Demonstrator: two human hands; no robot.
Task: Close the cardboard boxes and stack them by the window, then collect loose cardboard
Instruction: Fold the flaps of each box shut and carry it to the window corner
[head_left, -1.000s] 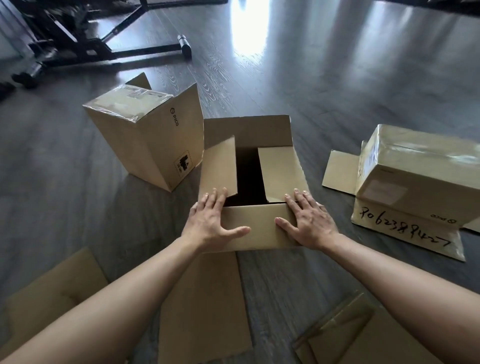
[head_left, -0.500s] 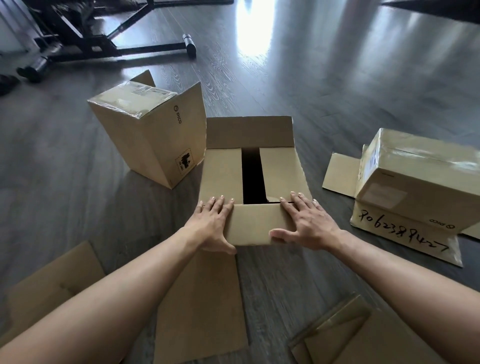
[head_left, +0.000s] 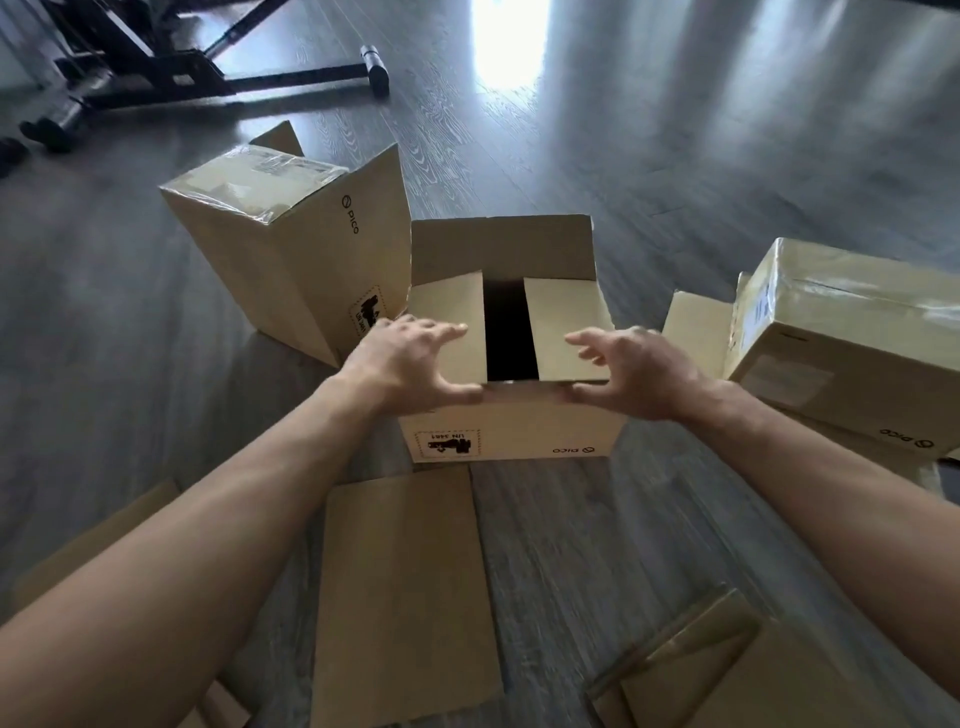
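Observation:
An open cardboard box (head_left: 519, 431) stands on the floor in front of me. Its two side flaps are folded inward with a dark gap between them, and its far flap stands upright. My left hand (head_left: 410, 364) hovers over the left flap with fingers spread, thumb at the box's front top edge. My right hand (head_left: 639, 374) mirrors it over the right flap. Both are motion-blurred and neither grips anything. A taped box (head_left: 291, 260) with upright flaps stands to the left. A third taped box (head_left: 841, 353) lies to the right.
A flat cardboard sheet (head_left: 405, 597) lies just in front of the middle box. Another loose piece (head_left: 93, 540) is at the lower left, and folded cardboard (head_left: 727, 670) at the lower right. A black metal stand (head_left: 156, 78) occupies the far left floor. Bright light reflects ahead.
Both hands have lifted off the near flap they were pressing and now hover with fingers spread. The box's printed front face has come into view.

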